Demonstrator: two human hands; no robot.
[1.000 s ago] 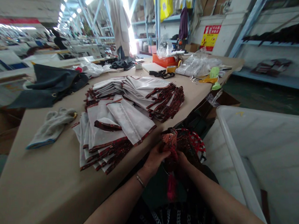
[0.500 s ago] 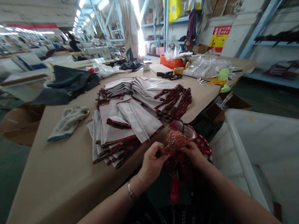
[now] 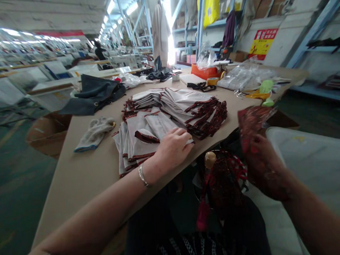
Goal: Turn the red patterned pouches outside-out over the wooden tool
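My left hand (image 3: 175,147), with a bracelet at the wrist, lies over the near right edge of a stack of white fabric pieces (image 3: 137,144) with red-brown patterned trim. Its fingers are curled round the edge of the top piece. Off to the right, my right hand (image 3: 262,149) grips a red-brown patterned fabric piece (image 3: 250,126), blurred by motion. Between the hands, below the table edge, are a rounded wooden knob (image 3: 210,159), dark patterned fabric (image 3: 224,185) and a pinkish-red tassel (image 3: 202,216). Behind the near stack is a fanned pile of trimmed white pieces (image 3: 185,100).
A work glove (image 3: 95,133) and dark cloth (image 3: 96,93) are on the left of the table (image 3: 65,177). Tape (image 3: 212,81), black straps (image 3: 202,87), an orange container (image 3: 204,71) and plastic bags (image 3: 241,77) are farther back. A large white bin (image 3: 314,151) stands at right.
My hands were together on the patterned fabric and have parted. The left has moved onto the white stack; the right has carried the patterned fabric rightward toward the bin. The view has shifted.
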